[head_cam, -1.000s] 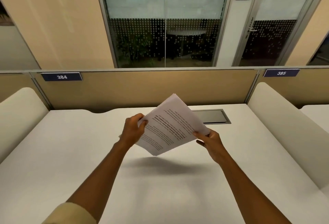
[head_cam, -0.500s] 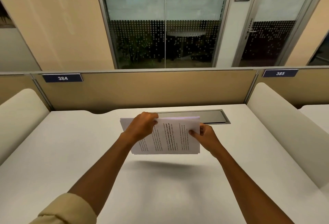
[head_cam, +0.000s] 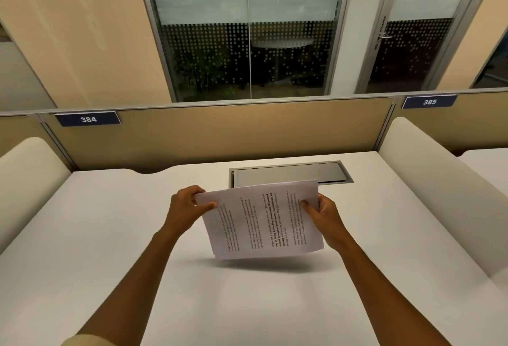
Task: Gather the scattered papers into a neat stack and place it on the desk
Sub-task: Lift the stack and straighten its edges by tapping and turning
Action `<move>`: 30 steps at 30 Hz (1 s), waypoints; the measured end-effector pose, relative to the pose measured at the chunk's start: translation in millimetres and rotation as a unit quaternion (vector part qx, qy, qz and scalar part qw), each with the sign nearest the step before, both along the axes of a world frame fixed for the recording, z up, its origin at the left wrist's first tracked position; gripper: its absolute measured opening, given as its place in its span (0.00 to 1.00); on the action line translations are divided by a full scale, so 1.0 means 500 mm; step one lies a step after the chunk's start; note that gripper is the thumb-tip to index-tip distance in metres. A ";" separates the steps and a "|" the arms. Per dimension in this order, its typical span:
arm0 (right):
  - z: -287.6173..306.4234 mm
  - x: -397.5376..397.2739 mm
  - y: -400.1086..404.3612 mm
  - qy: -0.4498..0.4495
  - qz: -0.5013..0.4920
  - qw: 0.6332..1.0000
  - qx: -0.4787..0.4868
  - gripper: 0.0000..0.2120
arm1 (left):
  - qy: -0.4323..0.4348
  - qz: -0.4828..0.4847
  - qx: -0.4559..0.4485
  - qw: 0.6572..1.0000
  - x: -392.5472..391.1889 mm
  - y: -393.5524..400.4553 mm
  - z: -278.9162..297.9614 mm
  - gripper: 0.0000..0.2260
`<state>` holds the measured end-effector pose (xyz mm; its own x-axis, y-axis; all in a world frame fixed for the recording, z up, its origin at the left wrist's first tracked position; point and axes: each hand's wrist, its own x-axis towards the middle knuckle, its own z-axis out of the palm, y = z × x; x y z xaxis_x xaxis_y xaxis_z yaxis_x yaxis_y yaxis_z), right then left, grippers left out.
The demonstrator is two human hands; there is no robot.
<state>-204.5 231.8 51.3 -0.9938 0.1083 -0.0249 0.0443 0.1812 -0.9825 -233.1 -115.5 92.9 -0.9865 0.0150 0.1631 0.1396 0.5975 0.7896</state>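
The papers (head_cam: 264, 222) have swung from a steep tilt into a squared, nearly level stack held above the middle of the surface (head_cam: 110, 235), its shadow below. The left hand (head_cam: 187, 208) and right hand (head_cam: 324, 219) each pinch a side edge; only lowering it seems left.

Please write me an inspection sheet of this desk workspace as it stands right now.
Surface: white desk, bare apart from a shadow under the papers.
Job's things: stack of printed papers held above the desk, edges roughly aligned, not yet set down.
Clutter: nothing seen.
Grips: left hand pinches the stack's left edge; right hand pinches its right edge.
Cables: nothing seen; grey cable hatch closed.
Surroundings: beige partition with number plates 384 and 385; glass wall and door behind.
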 end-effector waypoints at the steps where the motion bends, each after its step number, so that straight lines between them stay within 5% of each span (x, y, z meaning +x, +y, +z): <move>1: -0.006 0.002 0.001 -0.004 -0.004 1.000 -0.006 0.07 | -0.035 0.003 0.062 0.997 0.007 -0.004 -0.015 0.13; 6: -0.022 0.011 -0.012 -0.008 -0.016 1.000 -0.016 0.09 | -0.078 0.021 0.240 0.967 0.041 0.008 -0.074 0.07; 16: -0.042 0.016 -0.027 -0.013 -0.043 0.999 -0.031 0.12 | 0.034 0.107 0.172 0.979 0.049 0.049 -0.098 0.04; 30: -0.082 0.030 -0.039 -0.051 -0.043 0.997 -0.031 0.15 | -0.016 0.111 0.170 0.979 0.083 0.053 -0.170 0.07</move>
